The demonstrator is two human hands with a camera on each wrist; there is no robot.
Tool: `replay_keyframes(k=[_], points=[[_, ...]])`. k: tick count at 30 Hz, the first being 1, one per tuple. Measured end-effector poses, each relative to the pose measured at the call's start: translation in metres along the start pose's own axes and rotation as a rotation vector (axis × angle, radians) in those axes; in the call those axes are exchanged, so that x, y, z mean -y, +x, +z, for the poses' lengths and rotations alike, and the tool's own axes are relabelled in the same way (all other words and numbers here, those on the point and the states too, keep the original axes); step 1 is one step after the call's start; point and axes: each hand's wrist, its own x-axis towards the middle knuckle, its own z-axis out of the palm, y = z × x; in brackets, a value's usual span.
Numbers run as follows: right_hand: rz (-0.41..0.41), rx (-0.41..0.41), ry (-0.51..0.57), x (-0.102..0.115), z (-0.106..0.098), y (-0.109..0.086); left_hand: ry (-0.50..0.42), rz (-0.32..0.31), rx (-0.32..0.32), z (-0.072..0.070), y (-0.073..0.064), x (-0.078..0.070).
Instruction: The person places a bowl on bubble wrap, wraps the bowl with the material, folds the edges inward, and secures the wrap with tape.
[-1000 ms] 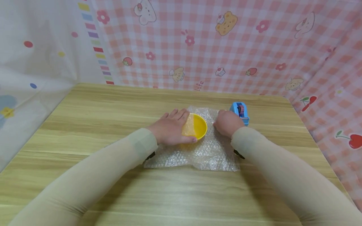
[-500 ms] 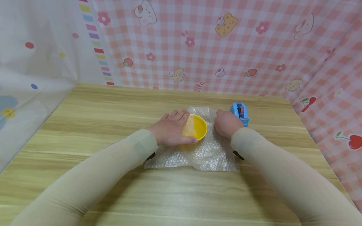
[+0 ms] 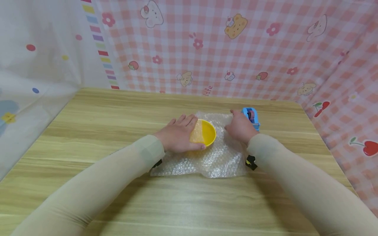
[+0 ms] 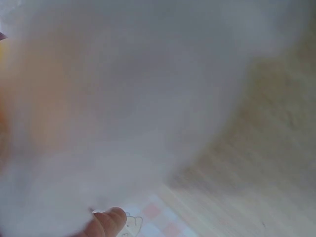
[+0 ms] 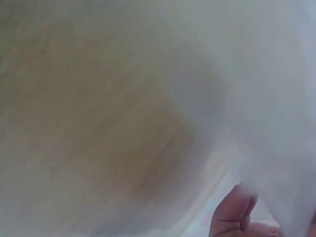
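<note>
A yellow bowl (image 3: 210, 132) lies on a sheet of bubble wrap (image 3: 220, 160), its left part covered by a folded flap of the wrap. My left hand (image 3: 179, 135) presses that flap against the bowl, fingers spread and straight. On the other side, my right hand (image 3: 240, 127) pinches the right part of the wrap. The right wrist view shows the bubble wrap (image 5: 276, 123) drawn to a narrow point between thumb and finger (image 5: 232, 212). Blurred wrap (image 4: 138, 98) fills most of the left wrist view, with a fingertip (image 4: 109, 222) at its lower edge.
A blue tape dispenser (image 3: 255, 125) stands just beyond my right hand, close to its knuckles. The wooden table (image 3: 177, 209) runs back to a pink checked cloth (image 3: 212, 49). More cloth hangs at both sides.
My right hand has shifted slightly right with its wrist turned, and the wrap's right edge has drawn in. The left hand and bowl stay in place.
</note>
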Motion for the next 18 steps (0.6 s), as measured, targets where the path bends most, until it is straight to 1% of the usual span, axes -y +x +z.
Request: replay_keyframes(k=[2, 7, 14, 18], points=[[0.029, -0.021, 0.041, 0.0017, -0.0017, -0.0031, -0.003, -0.002, 0.002, -0.0001, 0.0001, -0.0004], [0.022, -0.058, 0.083, 0.0013, -0.0032, -0.0074, -0.008, -0.007, 0.006, -0.0003, -0.0003, -0.0008], [0.019, -0.026, 0.140, -0.0061, -0.0056, -0.0083, -0.017, -0.005, 0.008, 0.0002, -0.0002, -0.0009], [-0.012, -0.020, 0.150, -0.0064, -0.0069, -0.0099, -0.012, -0.005, 0.002, 0.0001, -0.0007, -0.0008]])
